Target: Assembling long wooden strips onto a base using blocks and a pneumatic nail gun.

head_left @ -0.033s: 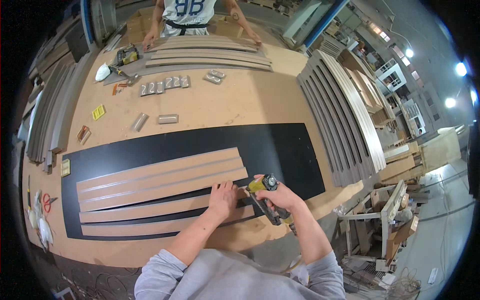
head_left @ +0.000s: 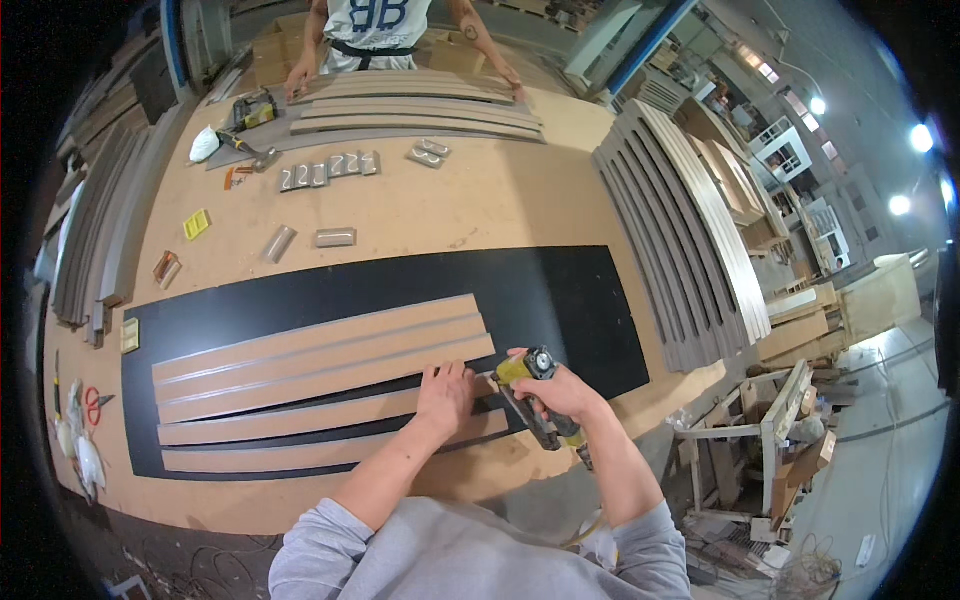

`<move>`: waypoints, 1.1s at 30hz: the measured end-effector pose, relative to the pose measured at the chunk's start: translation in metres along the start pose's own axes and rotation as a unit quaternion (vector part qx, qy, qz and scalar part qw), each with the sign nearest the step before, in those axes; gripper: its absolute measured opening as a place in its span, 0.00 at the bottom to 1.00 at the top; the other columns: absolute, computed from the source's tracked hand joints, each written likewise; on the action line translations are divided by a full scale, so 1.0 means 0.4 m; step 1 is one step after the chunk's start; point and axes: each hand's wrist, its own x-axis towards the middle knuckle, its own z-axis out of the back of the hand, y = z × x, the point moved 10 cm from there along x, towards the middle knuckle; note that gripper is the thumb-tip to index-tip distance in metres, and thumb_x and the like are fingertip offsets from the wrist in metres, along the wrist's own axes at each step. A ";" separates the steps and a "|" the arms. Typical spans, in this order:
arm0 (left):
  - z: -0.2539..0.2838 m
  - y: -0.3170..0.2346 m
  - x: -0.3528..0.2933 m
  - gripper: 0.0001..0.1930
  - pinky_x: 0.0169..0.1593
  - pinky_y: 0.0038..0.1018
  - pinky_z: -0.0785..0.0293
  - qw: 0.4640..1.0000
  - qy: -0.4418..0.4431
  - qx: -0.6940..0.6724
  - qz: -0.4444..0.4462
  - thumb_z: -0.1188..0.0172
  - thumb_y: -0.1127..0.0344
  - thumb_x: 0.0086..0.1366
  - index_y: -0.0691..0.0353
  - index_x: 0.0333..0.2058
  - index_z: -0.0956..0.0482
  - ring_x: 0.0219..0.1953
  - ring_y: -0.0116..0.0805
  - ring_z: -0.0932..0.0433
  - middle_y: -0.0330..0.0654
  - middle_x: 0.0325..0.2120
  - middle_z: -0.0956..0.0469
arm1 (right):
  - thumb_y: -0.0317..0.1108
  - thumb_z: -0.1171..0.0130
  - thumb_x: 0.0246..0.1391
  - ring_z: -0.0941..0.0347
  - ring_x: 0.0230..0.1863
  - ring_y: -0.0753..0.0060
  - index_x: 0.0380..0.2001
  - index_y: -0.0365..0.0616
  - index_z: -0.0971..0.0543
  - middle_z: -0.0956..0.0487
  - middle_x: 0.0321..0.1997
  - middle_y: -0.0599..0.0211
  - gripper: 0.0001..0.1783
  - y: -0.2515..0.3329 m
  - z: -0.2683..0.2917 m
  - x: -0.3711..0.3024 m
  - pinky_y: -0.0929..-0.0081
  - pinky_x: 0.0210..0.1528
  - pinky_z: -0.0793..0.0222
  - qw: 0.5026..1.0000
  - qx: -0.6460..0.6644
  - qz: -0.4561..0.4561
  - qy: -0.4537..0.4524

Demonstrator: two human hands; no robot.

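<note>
My right hand (head_left: 568, 392) is wrapped round a yellow and black nail gun (head_left: 528, 366). Its nose sits at the right end of a brown slat (head_left: 330, 415), third in a row of long flat slats. On that same slat, just left of the gun, my left hand (head_left: 446, 400) is closed, fingertips over the far edge. Behind it lie joined brown slats with grey edges (head_left: 320, 350); nearer me is another single slat (head_left: 300, 456). All rest on a black board (head_left: 570, 290). The contact between gun nose and slat is partly hidden by the gun.
Across the wooden table (head_left: 480, 210) a co-worker's hands touch grey strips (head_left: 420, 110). Small staple packs (head_left: 330, 172), a second yellow nail gun (head_left: 252, 110) and red scissors (head_left: 93, 405) lie about. Stacked slatted panels (head_left: 680, 230) stand at the right, long boards (head_left: 110, 220) at the left.
</note>
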 end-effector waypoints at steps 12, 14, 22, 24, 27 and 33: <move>0.004 -0.001 0.004 0.16 0.60 0.46 0.33 0.999 0.032 -0.026 0.008 0.35 0.67 0.58 0.60 0.47 0.19 0.58 0.43 0.24 0.47 0.49 0.22 | 0.32 0.33 0.58 0.31 0.22 0.82 0.72 0.52 0.33 0.17 0.39 0.71 0.39 -0.027 -0.026 -0.045 0.78 0.25 0.30 0.999 -0.027 -0.001 0.020; 0.002 -0.002 0.003 0.16 0.60 0.46 0.33 0.999 0.030 -0.025 0.006 0.36 0.67 0.58 0.60 0.46 0.19 0.58 0.43 0.24 0.47 0.49 0.22 | 0.32 0.33 0.58 0.30 0.22 0.82 0.72 0.53 0.33 0.18 0.38 0.71 0.39 -0.033 -0.023 -0.049 0.78 0.25 0.30 1.000 -0.023 -0.003 0.014; 0.002 0.014 -0.018 0.19 0.60 0.44 0.31 0.998 -0.005 -0.064 0.001 0.33 0.63 0.58 0.58 0.49 0.19 0.58 0.43 0.25 0.44 0.50 0.22 | 0.41 0.28 0.58 0.31 0.24 0.82 0.73 0.55 0.34 0.21 0.36 0.74 0.42 -0.031 -0.053 -0.042 0.76 0.26 0.30 0.999 0.029 0.023 0.031; 0.029 0.030 -0.046 0.21 0.60 0.44 0.30 0.995 -0.049 -0.083 0.021 0.30 0.60 0.57 0.57 0.49 0.20 0.58 0.44 0.25 0.43 0.49 0.22 | 0.42 0.28 0.59 0.32 0.24 0.82 0.73 0.57 0.34 0.22 0.34 0.74 0.41 -0.013 -0.070 -0.037 0.77 0.26 0.31 0.999 0.018 0.026 0.038; 0.038 0.050 -0.068 0.24 0.59 0.46 0.29 0.992 -0.063 -0.101 0.031 0.27 0.60 0.57 0.58 0.52 0.20 0.57 0.46 0.25 0.45 0.48 0.23 | 0.33 0.30 0.59 0.31 0.22 0.84 0.71 0.53 0.33 0.20 0.38 0.73 0.38 0.015 -0.096 -0.034 0.79 0.24 0.30 0.999 -0.001 0.019 0.045; 0.054 0.060 -0.074 0.23 0.57 0.44 0.28 0.988 -0.080 -0.130 0.036 0.28 0.63 0.55 0.59 0.51 0.19 0.55 0.48 0.25 0.45 0.46 0.24 | 0.35 0.29 0.59 0.30 0.22 0.84 0.71 0.52 0.33 0.21 0.39 0.73 0.39 0.004 -0.114 -0.001 0.78 0.24 0.29 0.998 -0.029 0.013 0.062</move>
